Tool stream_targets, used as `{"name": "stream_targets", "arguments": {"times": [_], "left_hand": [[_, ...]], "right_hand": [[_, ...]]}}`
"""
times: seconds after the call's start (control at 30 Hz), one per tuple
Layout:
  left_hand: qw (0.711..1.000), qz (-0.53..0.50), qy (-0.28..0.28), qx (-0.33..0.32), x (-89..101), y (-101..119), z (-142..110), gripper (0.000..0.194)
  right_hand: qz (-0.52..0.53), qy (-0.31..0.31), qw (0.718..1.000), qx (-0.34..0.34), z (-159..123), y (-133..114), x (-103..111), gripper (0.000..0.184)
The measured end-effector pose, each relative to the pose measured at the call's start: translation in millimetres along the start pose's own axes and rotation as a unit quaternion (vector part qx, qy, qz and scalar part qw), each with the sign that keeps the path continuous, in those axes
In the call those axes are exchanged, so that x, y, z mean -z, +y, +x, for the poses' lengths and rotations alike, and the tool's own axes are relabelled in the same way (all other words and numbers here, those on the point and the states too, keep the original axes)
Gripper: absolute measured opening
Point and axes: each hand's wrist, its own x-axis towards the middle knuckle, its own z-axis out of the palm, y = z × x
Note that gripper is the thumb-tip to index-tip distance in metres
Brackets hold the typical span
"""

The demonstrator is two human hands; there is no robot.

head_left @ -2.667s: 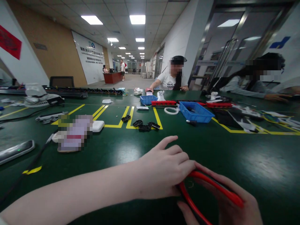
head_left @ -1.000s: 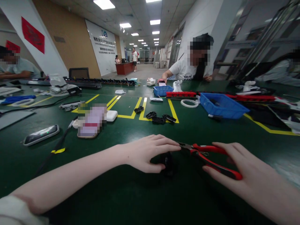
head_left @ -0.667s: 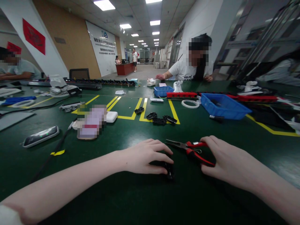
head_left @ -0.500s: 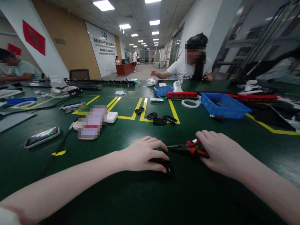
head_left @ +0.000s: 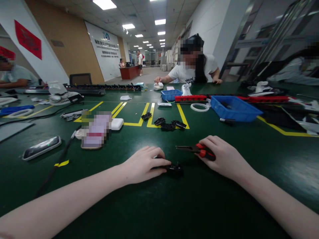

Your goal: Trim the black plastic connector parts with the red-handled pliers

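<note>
On the table [head_left: 174, 205], parts [head_left: 167, 126] are laid behind the pliers [head_left: 196, 149] — farther back, a ring [head_left: 196, 110] is set left of a bin [head_left: 238, 114].

"NEW" is legible on the white shirt [head_left: 180, 73] at upper centre-right. Chinese characters on the wall sign [head_left: 104, 53] and red poster [head_left: 28, 39], both upper left, are too blurred to read surely.

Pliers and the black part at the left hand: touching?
Apart. The head view shows green tabletop between the pliers and the black part held by the left hand.
</note>
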Motion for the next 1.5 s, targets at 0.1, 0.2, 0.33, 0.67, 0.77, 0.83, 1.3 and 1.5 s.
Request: {"name": "stream_targets", "arguments": {"times": [0.1, 0.2, 0.33, 0.67, 0.77, 0.83, 1.3, 1.5], "left_hand": [[1.000, 0.011, 0.014, -0.003, -1.9, -2, -1, 0.028], [0.999, 0.034, 0.019, -0.014, -3.9, -4, -2, 0.027], [0.998, 0.052, 0.026, -0.027, -5.3, -5, -2, 0.028], [0.999, 0.016, 0.036, -0.024, -6.4, -5, -3, 0.026], [0.999, 0.013, 0.035, -0.023, -5.6, -4, -3, 0.025], [0.999, 0.011, 0.033, -0.022, -5.6, -4, -2, 0.024], [0.999, -0.012, 0.032, 0.011, -5.8, 0, 0, 0.025], [0.999, -0.018, 0.031, 0.012, -8.1, -2, 1, 0.026]], "right_hand": [[0.013, 0.020, 0.998, 0.056, -1, -8, 1, 0.034], [0.007, 0.029, 0.993, 0.112, 2, -15, 2, 0.042], [-0.009, 0.035, 0.987, 0.159, 2, -14, 3, 0.048], [-0.018, 0.044, 0.986, 0.160, 4, -7, 8, 0.037], [-0.011, 0.026, 0.988, 0.154, 4, -8, 9, 0.034], [-0.007, 0.013, 0.989, 0.149, 3, -8, 8, 0.033], [0.038, 0.048, 0.990, 0.127, -1, -2, 3, 0.032], [0.026, 0.064, 0.991, 0.115, -2, -1, 3, 0.030]]}}
